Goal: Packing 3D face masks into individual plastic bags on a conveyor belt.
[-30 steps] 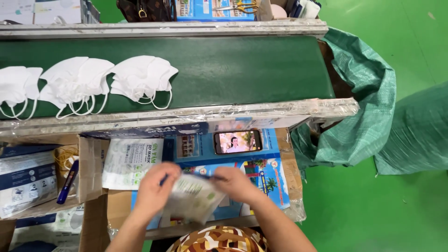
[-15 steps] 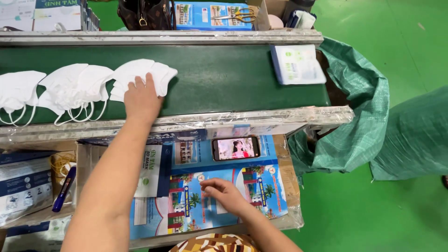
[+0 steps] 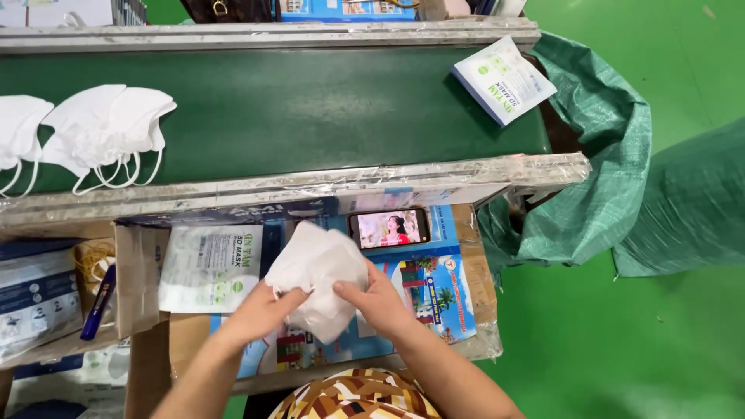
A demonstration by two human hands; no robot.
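Your left hand (image 3: 260, 310) and right hand (image 3: 376, 299) meet low in the centre of the frame, both closed on one white mask (image 3: 320, 275). The left pinches its lower left edge. The right grips the lower right edge, fingers curled under. The mask sits between them, just above the printed board (image 3: 431, 291) of the work shelf.

Change noted: half a second ago your left arm was stretched up to the pile of masks (image 3: 101, 132) on the belt, and your right hand lay alone on the shelf. Now the left is back down and a mask has come with it. One piece is off the pile and in hand, so the work has moved from picking to handling.

Materials:
- The mask is soft, matte, non-woven fabric, folded flat with a creased ridge and a rounded outline.
- The pile at upper left looks the same, with thin ear loops hanging loose.
- The belt (image 3: 310, 109) is dark green and smooth, with worn metal rails.
- A flat printed pouch (image 3: 504, 79) lies at the belt's far right end, glossy and rectangular.
- A similar empty pouch (image 3: 209, 268) rests just left of your hands.
- A phone (image 3: 389, 228) with a lit screen lies above them.
- A coarse green woven sack (image 3: 597, 155) hangs at right.
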